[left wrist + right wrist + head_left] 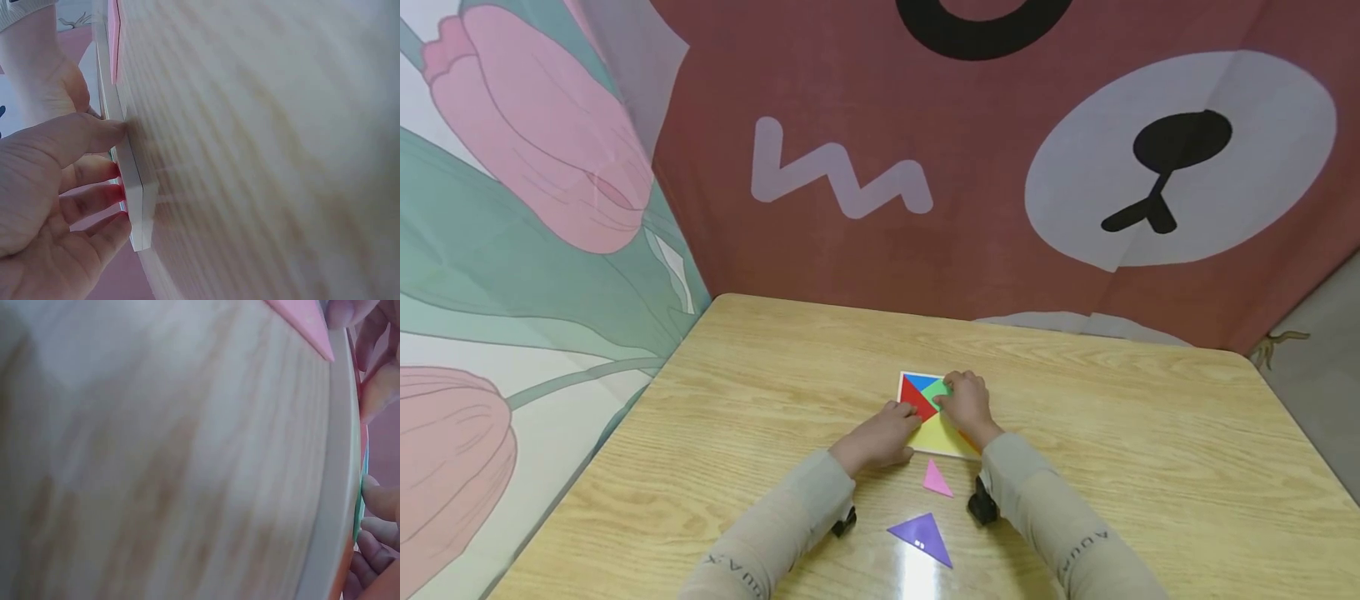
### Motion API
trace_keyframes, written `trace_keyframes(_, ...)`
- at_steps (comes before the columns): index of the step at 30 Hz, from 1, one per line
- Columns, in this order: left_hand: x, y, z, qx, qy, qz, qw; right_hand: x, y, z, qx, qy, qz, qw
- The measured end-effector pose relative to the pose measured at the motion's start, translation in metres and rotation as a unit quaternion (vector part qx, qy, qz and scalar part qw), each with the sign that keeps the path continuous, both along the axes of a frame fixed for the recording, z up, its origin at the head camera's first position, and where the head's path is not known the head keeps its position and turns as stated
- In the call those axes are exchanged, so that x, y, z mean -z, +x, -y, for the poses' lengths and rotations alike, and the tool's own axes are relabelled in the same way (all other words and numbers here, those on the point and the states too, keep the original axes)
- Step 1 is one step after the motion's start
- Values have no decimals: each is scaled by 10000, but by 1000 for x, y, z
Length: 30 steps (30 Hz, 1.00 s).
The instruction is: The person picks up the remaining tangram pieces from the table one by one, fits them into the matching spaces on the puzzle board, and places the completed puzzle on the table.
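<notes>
Though unclear, sleeve lettering [1082, 547] behind hands [880, 437] [967, 407]

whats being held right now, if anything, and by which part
The left hand grips the tray at its near left corner. The right hand touches the green piece's right side; whether it pinches it cannot be told.

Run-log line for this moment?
left hand: holds tray edge | right hand: pinches green piece | on table, outside tray: pink triangle, purple triangle
</notes>
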<state>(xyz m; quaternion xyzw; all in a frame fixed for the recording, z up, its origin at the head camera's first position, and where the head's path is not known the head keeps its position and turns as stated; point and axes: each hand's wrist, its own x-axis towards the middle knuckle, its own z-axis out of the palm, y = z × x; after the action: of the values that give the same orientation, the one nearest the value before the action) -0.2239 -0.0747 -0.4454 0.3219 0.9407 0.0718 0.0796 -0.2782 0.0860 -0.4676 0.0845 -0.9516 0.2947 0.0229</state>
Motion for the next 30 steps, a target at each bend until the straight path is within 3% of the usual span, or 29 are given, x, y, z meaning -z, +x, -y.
trace_keyframes(10, -3, 0, -1, 104, -117, -180, 9997, -8, 0, 2, -78, 222, 382, 9990)
trace_keyframes(30, -1, 0, -2, 12, -94, 3, 10000, -15, 15, -9, -515, -193, 662, 9963)
